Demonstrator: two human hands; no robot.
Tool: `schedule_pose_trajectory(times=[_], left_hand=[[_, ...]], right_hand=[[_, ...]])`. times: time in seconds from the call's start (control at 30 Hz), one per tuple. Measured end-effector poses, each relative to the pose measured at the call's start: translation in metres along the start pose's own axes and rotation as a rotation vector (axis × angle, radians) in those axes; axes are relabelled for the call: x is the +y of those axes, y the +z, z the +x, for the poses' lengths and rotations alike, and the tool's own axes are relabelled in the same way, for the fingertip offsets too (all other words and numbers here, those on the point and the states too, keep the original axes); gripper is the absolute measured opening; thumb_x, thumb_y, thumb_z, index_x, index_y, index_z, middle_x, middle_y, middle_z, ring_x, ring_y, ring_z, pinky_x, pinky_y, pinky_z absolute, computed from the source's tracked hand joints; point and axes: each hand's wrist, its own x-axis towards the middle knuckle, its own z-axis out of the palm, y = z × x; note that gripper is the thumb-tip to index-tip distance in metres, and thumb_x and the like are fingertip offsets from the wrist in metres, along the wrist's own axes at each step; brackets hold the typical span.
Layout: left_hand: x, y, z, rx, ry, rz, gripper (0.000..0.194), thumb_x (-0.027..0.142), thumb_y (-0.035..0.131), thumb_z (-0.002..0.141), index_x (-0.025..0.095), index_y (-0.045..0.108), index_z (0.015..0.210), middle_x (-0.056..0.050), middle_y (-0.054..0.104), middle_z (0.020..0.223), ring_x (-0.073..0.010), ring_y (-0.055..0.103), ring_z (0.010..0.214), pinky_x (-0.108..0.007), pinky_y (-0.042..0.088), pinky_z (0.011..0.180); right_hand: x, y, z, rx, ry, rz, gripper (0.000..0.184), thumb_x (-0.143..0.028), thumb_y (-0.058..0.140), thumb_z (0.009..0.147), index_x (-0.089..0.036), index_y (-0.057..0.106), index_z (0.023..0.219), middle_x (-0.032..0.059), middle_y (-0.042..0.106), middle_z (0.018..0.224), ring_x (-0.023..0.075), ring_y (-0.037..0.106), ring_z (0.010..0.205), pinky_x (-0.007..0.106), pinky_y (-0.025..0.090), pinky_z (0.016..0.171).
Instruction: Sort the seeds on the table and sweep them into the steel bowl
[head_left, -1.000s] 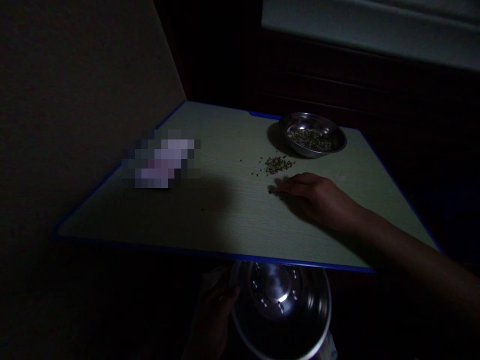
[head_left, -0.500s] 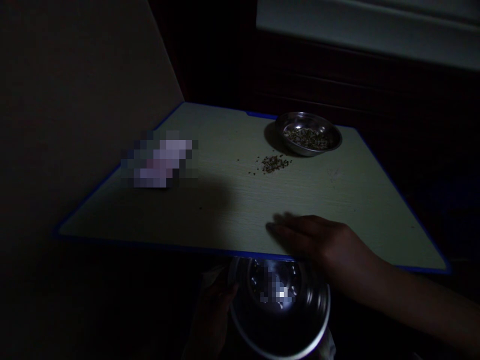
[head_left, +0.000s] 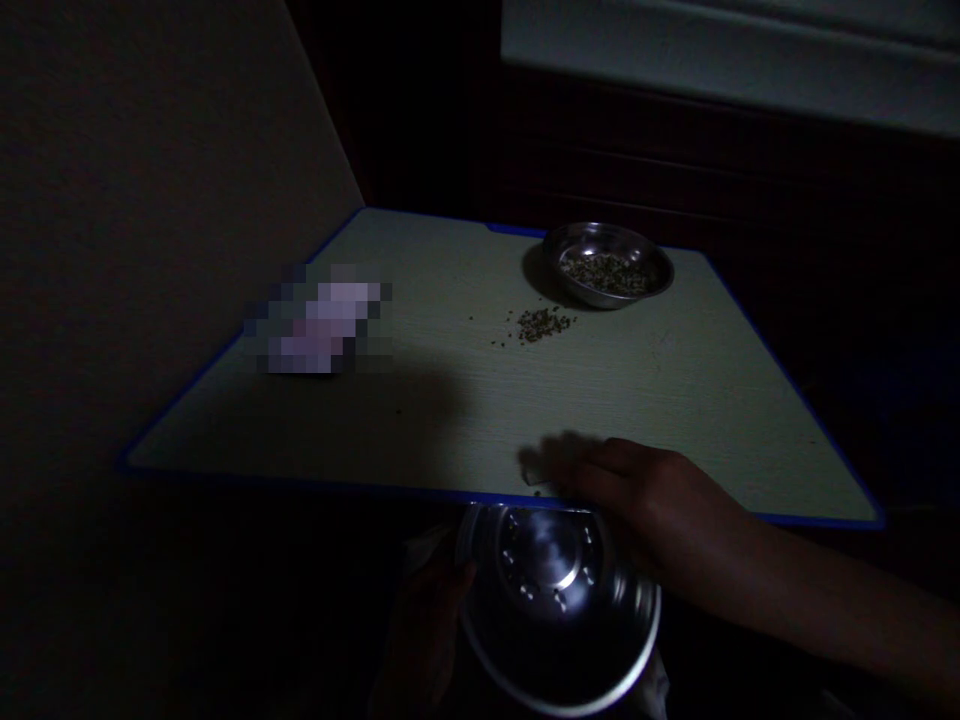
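A deep steel bowl (head_left: 562,640) is held below the table's near edge, its mouth tipped up toward me. My left hand (head_left: 427,620) grips its left rim, with the thumb on the edge; the other fingers are lost in the dark. Small pale spots, bits or reflections, show round the bowl's bottom. My right hand (head_left: 637,490) lies over the near table edge, just above the bowl, with fingers stretched out to the left. Something small and pale (head_left: 534,478) shows at its fingertips, too dim to name. A dark crumb lies beside it at the edge.
On the pale table (head_left: 450,270) with a blue rim, a shallow steel bowl (head_left: 607,298) of small seeds or grains stands at the back. In front of it lies a loose pile of seeds (head_left: 544,323). A blurred-out flat item (head_left: 322,325) is at the left, near the wall (head_left: 150,200).
My right hand has slid slightly toward me and the table's near edge, its fingertips now closer to the bowl. The left hand and its bowl stay nearly still.
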Motion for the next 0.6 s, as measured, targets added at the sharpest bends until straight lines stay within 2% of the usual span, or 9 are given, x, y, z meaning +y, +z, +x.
schedule_pose_trajectory(times=[0.13,0.27,0.4,0.5,0.6], left_hand=[[-0.001,-0.001,0.000,-0.002,0.018,-0.003,0.032,0.033,0.076,0.068,0.023,0.074,0.098,-0.005,0.070,0.113,-0.0289,0.059,0.112,-0.040,0.044,0.096],[0.006,0.005,-0.002,0.070,-0.009,0.027,0.031,0.038,0.079,0.062,0.023,0.075,0.089,-0.004,0.074,0.102,-0.0284,0.064,0.103,-0.039,0.047,0.091],[0.007,0.005,-0.001,0.042,-0.001,0.047,0.034,0.041,0.079,0.061,0.024,0.075,0.091,-0.003,0.073,0.104,-0.0274,0.063,0.104,-0.036,0.048,0.090],[0.004,0.002,-0.001,0.064,-0.016,0.073,0.034,0.041,0.079,0.061,0.022,0.075,0.089,-0.005,0.074,0.098,-0.0291,0.065,0.099,-0.038,0.050,0.086],[0.004,0.001,-0.002,0.057,-0.021,0.107,0.032,0.038,0.076,0.065,0.020,0.074,0.091,-0.006,0.074,0.099,-0.0301,0.065,0.099,-0.040,0.049,0.087]], right_hand=[[0.006,-0.004,0.008,-0.011,0.075,0.245,0.052,-0.002,0.051,0.082,-0.021,0.052,0.130,0.0046,0.059,0.129,0.0144,0.057,0.113,0.027,0.044,0.098],[0.009,-0.005,0.012,-0.049,0.098,0.452,0.040,-0.008,0.049,0.087,-0.021,0.056,0.124,0.0053,0.060,0.126,0.0140,0.058,0.109,0.027,0.046,0.093],[0.013,-0.004,0.013,-0.074,0.112,0.527,0.032,-0.008,0.044,0.088,-0.019,0.061,0.114,0.0042,0.065,0.112,0.0128,0.061,0.099,0.026,0.046,0.086],[0.015,-0.005,0.014,-0.075,0.108,0.539,0.027,-0.007,0.045,0.088,-0.018,0.062,0.106,0.0029,0.065,0.104,0.0117,0.061,0.092,0.024,0.046,0.080],[0.012,-0.009,0.014,-0.105,0.108,0.535,0.024,-0.008,0.045,0.088,-0.018,0.063,0.101,0.0015,0.066,0.095,0.0110,0.061,0.083,0.024,0.047,0.072]])
